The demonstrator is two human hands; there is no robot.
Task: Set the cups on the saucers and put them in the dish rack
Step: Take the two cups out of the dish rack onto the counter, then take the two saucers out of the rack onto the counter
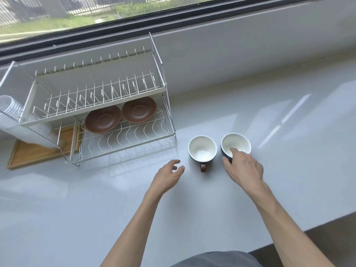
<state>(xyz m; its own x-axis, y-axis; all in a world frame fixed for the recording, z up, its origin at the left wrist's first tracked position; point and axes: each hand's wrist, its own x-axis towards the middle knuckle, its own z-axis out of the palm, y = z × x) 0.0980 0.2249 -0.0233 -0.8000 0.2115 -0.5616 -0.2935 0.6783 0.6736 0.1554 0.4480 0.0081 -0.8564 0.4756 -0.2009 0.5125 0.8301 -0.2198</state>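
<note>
Two dark cups with white insides stand side by side on the grey counter, right of the dish rack [169, 116]. The left cup [202, 148] has a brown handle pointing toward me. My right hand [243, 167] pinches the near rim of the right cup [236, 143], with one finger inside and the thumb on its outer wall. My left hand [169, 175] hovers just left of the left cup, fingers apart, touching nothing. Two brown saucers, one on the left [103, 119] and one on the right [139, 109], lie flat on the rack's lower tier.
The rack's upper tier holds only upright wire pegs. A stack of white plates [11, 114] lies at the rack's left end over a wooden tray [36, 151]. A window ledge runs along the back. The counter's front edge drops off at the lower right.
</note>
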